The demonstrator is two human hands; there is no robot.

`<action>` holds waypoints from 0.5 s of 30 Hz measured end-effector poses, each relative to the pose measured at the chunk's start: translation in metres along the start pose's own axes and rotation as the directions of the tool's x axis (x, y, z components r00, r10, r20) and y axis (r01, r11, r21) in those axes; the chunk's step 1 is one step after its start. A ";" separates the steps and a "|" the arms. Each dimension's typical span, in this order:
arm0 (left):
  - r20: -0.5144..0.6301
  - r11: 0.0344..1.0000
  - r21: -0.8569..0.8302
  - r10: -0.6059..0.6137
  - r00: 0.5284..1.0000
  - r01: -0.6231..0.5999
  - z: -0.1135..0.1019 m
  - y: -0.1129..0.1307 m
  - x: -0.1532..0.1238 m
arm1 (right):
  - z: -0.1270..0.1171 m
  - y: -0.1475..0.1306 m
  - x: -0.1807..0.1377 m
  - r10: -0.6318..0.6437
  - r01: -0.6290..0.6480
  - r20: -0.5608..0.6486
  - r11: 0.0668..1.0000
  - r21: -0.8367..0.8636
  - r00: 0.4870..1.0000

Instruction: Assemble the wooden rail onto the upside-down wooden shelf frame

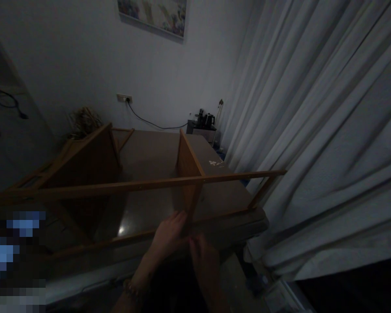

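Note:
A wooden shelf unit (143, 185) lies on its side on a brown-grey table-like surface (150, 152), its rails running left to right before me. My left hand (169, 230) is at the lower front rail, with its fingers bent against the foot of the middle shelf board (190, 158). Just to its right, my right hand (204, 256) is closed near the same joint, thumb and fingers pressed together. In the dim light, whatever may be between the right fingers is hidden. A bracelet (132, 289) sits on my left wrist.
Small white scraps (216, 163) lie on the surface at right. A black kettle (209, 119) stands on a small cabinet (200, 129) behind. White curtains (313, 130) hang at right. A black cord (150, 124) runs from the wall socket (124, 98). A dried bundle (84, 121) is at left.

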State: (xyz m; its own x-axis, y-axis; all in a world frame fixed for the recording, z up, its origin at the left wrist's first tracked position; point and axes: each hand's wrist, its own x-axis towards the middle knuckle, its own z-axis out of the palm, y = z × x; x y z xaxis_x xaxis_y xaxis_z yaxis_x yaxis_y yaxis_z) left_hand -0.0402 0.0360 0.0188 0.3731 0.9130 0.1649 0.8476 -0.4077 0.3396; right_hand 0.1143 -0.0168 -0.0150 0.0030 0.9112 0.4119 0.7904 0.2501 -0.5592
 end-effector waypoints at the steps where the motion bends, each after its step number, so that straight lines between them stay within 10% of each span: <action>1: -0.002 1.000 -0.001 0.002 1.000 -0.002 0.000 0.000 0.000 | 0.000 0.003 0.000 -0.044 0.045 0.009 0.998 -0.044 0.999; 15: 0.021 1.000 -0.010 -0.012 1.000 0.012 -0.005 0.005 0.000 | -0.009 0.043 0.012 -0.525 0.525 0.033 0.851 0.016 0.851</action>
State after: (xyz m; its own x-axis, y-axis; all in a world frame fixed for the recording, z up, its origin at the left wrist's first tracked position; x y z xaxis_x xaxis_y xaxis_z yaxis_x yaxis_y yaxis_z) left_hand -0.0380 0.0338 0.0250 0.3704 0.9180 0.1415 0.8486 -0.3964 0.3504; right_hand 0.1541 0.0021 -0.0275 -0.4324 0.6545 0.6202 0.6646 0.6962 -0.2714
